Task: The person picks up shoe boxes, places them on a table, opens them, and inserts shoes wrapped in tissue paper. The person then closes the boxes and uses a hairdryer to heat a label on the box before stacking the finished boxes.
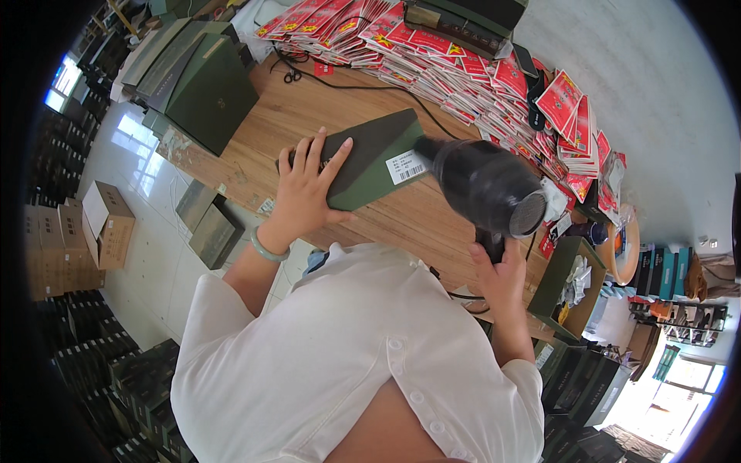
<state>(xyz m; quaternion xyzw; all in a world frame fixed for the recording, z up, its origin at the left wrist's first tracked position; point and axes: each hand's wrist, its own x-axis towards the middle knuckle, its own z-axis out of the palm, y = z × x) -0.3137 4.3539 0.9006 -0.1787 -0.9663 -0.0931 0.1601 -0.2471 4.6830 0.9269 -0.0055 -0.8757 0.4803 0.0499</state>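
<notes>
My right hand (503,266) is closed around the handle of a black hair dryer (482,185). Its nozzle points left, close to a white barcode label (405,167) on the end of a dark green cardboard box (370,154). Over the box's left part lies my left hand (312,185), fingers spread across the top and thumb along the near side, holding it. A pale bangle circles my left wrist. The box rests on a wooden table (309,108); part of it is hidden under my fingers.
Heaps of red printed cards (440,69) cover the table's far side, with a black cord (370,86) running before them. Stacked green boxes (204,92) stand at the far left. An open green box (571,285) sits at right. Brown cartons (108,224) are on the floor.
</notes>
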